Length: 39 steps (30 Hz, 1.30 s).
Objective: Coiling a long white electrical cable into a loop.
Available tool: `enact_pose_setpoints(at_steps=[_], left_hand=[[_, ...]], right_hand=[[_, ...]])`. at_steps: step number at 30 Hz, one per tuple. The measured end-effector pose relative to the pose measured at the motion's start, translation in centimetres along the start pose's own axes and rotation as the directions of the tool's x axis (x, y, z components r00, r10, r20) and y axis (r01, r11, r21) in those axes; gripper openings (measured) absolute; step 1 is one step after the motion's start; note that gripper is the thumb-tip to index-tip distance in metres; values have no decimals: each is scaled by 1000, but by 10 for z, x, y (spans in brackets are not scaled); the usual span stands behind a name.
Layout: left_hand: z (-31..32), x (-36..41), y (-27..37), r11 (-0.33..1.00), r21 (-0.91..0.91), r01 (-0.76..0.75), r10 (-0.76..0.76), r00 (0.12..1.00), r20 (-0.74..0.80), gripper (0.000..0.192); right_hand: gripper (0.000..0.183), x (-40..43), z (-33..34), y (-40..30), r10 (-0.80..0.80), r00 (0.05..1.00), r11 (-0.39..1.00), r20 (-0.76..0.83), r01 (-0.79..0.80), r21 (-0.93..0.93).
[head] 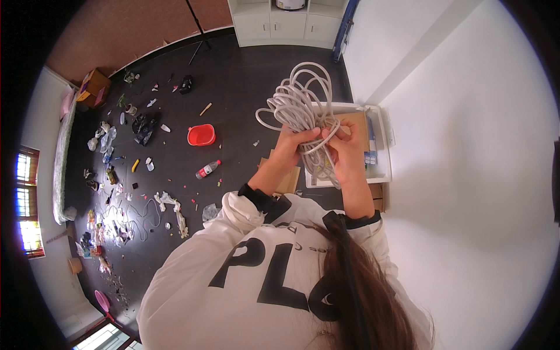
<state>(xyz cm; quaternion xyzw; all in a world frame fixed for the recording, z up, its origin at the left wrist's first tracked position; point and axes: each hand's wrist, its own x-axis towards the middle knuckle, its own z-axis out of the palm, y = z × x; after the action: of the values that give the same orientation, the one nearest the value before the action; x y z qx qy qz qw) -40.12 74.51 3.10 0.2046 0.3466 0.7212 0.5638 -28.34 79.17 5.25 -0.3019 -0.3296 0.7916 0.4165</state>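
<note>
A thick bundle of pale grey cable (294, 105) is coiled in many loops between my two hands. My left hand (291, 144) grips the middle of the bundle, its thumb lying across the strands. My right hand (343, 151) pinches a strand at the bundle's right side, close to the left thumb. Loops stick up above the hands, and a narrower end hangs below them. Under the bundle stands a white bin (385, 173) holding cardboard and a blue item (372, 138); the cable and my right hand hide part of it.
A white wall (463, 175) rises close on the right. Left of me, the dark floor (249, 87) carries a red basin (201, 134), a plastic bottle (208, 169), a black plastic bag (143, 129) and scattered litter. Flattened cardboard (288, 179) lies by the bin. A white cabinet (286, 30) stands ahead.
</note>
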Motion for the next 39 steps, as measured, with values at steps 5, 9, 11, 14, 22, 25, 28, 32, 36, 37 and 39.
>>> enact_pose_setpoints(at_steps=[5,9,11,14,22,25,28,32,36,37,39], left_hand=[[3,0,-8,994,-102,-47,35,993,-112,35],[-20,11,-4,963,-267,-44,-22,971,-238,21],[-22,9,1,982,-186,-29,-9,980,-200,21],[-19,8,-3,1000,7,-8,8,991,-133,25],[-14,-4,-10,970,-146,192,-162,967,194,36],[-16,0,-11,989,72,127,-137,978,158,35],[-12,-3,-13,997,17,71,-72,989,129,36],[-11,-6,-3,994,-22,103,-98,984,151,38],[-18,-3,-10,995,98,32,-44,991,127,39],[-14,-4,-7,998,57,10,-18,991,135,40],[-11,-6,-3,1000,15,-11,8,989,146,40]], right_hand=[[35,-12,2,3,-79,994,995,-80,74,-60],[29,-21,-10,0,-139,989,986,-54,134,-98],[20,-22,-9,1,-169,985,960,-17,161,-228],[16,-17,0,-16,-254,966,872,-44,209,-443],[15,-10,9,-66,-373,927,845,-36,323,-425],[15,-16,16,-72,-412,908,847,-76,351,-399],[14,-32,30,-78,-453,891,824,-25,408,-394],[14,-66,51,-91,-559,821,705,110,541,-459],[15,-89,62,-105,-620,770,588,148,581,-563],[15,-96,63,-109,-674,688,480,268,684,-549],[14,-103,64,-115,-711,589,362,384,775,-518]])
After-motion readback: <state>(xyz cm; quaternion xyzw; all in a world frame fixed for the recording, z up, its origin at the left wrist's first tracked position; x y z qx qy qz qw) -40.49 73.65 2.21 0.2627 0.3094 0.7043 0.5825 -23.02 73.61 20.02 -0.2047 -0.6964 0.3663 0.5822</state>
